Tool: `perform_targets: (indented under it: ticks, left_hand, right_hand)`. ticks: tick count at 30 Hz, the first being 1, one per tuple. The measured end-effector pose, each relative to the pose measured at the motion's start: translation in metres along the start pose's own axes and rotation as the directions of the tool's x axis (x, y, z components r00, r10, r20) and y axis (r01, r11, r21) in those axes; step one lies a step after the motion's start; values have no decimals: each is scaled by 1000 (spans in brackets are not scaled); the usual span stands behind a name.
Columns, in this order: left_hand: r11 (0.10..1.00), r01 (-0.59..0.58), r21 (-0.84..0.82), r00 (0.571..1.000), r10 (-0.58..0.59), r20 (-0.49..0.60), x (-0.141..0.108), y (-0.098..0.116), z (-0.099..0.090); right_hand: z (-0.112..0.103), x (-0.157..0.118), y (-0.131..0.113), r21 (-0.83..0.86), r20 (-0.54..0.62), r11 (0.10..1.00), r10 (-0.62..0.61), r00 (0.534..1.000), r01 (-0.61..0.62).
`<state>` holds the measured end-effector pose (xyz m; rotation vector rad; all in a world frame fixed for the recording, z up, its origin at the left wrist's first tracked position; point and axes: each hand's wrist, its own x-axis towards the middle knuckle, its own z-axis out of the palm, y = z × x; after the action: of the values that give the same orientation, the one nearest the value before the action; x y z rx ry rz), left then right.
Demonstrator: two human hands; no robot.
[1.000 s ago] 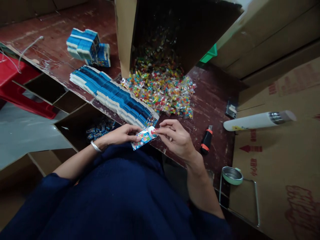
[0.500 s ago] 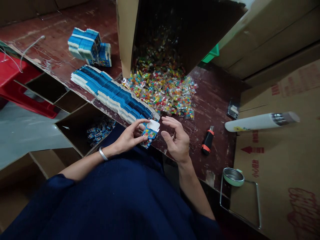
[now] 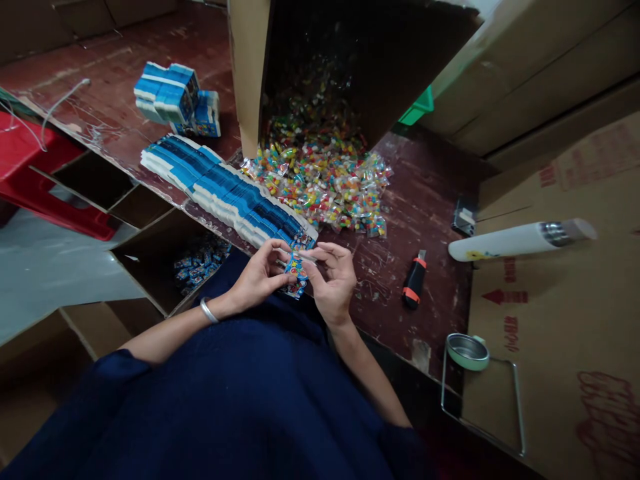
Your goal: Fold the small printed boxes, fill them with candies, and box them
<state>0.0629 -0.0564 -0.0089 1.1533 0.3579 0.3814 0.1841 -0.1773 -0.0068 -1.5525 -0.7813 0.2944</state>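
Observation:
A small blue printed box [image 3: 296, 268] is held between both hands at the table's front edge. My left hand [image 3: 260, 275] grips its left side, with a silver bangle on the wrist. My right hand [image 3: 334, 279] has its thumb and fingers closed on the upper right end, where the white flap now shows only as a thin edge. Right behind the hands, a long row of flat blue-and-white boxes [image 3: 225, 193] runs to the upper left. Small clear bags of colourful candy [image 3: 330, 187] spill from a tipped cardboard carton [image 3: 249, 80] beyond the row.
Banded stacks of blue boxes [image 3: 167, 93] stand at the back left. A box cutter [image 3: 415, 280], a white bottle [image 3: 505, 243] and a metal cup [image 3: 467, 352] are on the right. An open carton below [image 3: 145, 267] holds filled blue packs. A red stool [image 3: 55, 187] is far left.
My right hand has moved left and closed on the small box. The box's white flap, upright and wide before, is now folded over.

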Motion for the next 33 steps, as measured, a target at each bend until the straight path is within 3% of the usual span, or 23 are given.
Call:
perform_targets:
  ticks: [4,9,13,17,23,26,28,29,31,33]
  left_hand:
    - [1000,-9,7,1000,9,-30,-2,-1,0]
    - [986,-67,150,996,75,-48,-4,-7,-5]
    - [959,-122,254,992,122,16,-5,-7,-12]
    - [952,-127,279,991,113,67,-7,-3,-14]
    - [971,-42,237,998,30,52,-9,1,-12]
    - [943,-2,332,998,-19,61,-12,15,-29]
    - [866,-5,500,995,-43,85,-17,32,-53]
    - [786,-24,618,996,-34,81,-19,42,-67]
    - [556,-20,831,1000,-7,29,-25,60,-94]
    - [369,27,929,998,51,-49,-29,73,-114]
  right_hand:
    - [0,9,-7,48,114,999,-5,994,-1]
    - [-4,18,-8,144,225,958,213,951,-248]
    - [-7,25,-2,135,223,938,287,932,-321]
    - [-7,28,0,116,231,949,261,937,-293]
    - [-6,21,-12,5,281,997,75,957,-80]
    - [-13,17,-5,-85,355,996,44,934,-14]
    - [-18,14,8,-226,338,973,29,941,51]
    - [-19,13,16,-321,320,943,20,947,88]
    - [-20,10,31,-493,308,855,-2,951,161]
    - [-19,8,42,-577,333,786,-18,943,220]
